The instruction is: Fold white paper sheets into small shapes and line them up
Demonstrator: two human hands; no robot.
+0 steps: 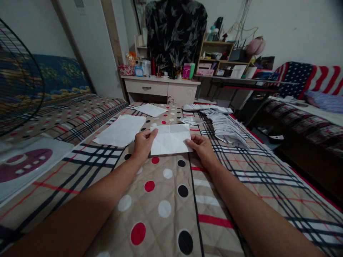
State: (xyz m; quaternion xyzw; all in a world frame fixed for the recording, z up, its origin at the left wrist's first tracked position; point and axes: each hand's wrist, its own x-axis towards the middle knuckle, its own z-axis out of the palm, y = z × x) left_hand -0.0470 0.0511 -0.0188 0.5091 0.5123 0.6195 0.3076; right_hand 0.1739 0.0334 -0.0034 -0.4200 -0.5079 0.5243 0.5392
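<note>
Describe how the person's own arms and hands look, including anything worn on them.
The left hand and right hand are ungloved, with no rings visible. The left forearm and right forearm are bare, with no sleeve, watch or bracelet showing, and look broader toward the picture's lower edge. Fingernail details are too small to tell.

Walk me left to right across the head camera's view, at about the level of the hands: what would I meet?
White item with a purple print → flat white sheet → left fingers → creased white paper → right fingers → fanned row of white papers.
</note>
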